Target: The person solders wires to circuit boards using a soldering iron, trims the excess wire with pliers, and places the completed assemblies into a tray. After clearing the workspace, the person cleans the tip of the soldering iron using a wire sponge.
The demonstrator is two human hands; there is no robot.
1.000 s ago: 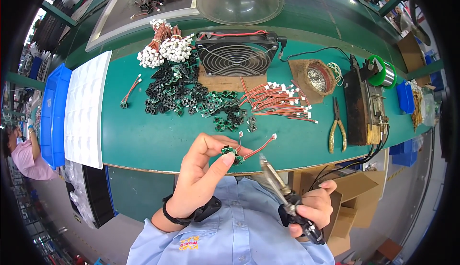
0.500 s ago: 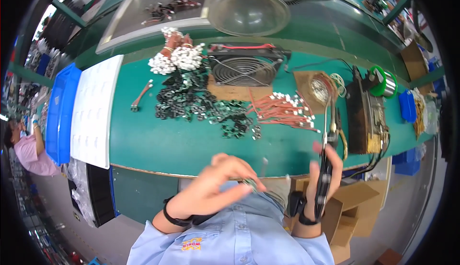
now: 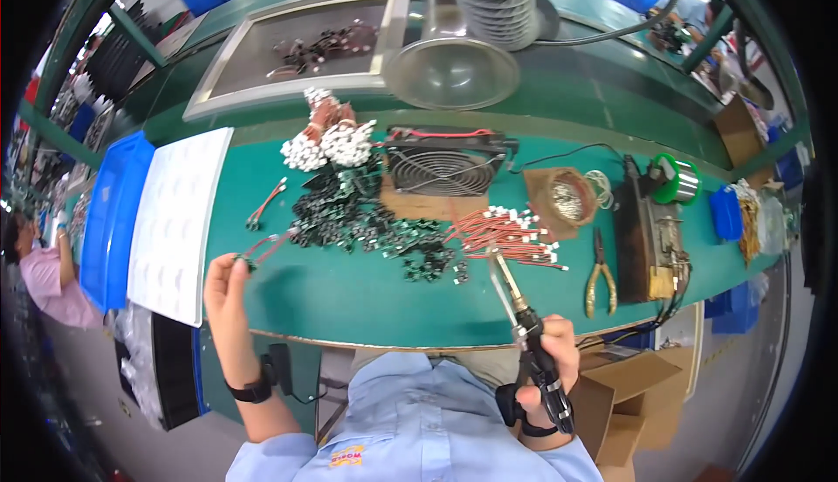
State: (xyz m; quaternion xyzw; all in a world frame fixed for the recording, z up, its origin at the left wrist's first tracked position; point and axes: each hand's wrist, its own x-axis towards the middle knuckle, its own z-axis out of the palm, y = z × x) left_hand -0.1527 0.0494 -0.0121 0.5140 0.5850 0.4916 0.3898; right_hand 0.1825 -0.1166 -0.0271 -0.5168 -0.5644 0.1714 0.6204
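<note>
At the lower right of the frame, the right hand (image 3: 556,353) had its fingers wrapped around a black-handled soldering tool with a slim metal tip (image 3: 528,321). At the left, the left hand (image 3: 225,297) pinched a small green circuit board with red wires (image 3: 248,264) between thumb and fingertips, over the green tabletop (image 3: 349,307). Mid-frame lay a heap of black-and-green boards (image 3: 345,213), left of loose red wires with white connectors (image 3: 502,236); behind stood a square black fan (image 3: 441,170).

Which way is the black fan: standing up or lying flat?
Standing up: the black fan rests on one edge, its round grille facing the near side.
</note>
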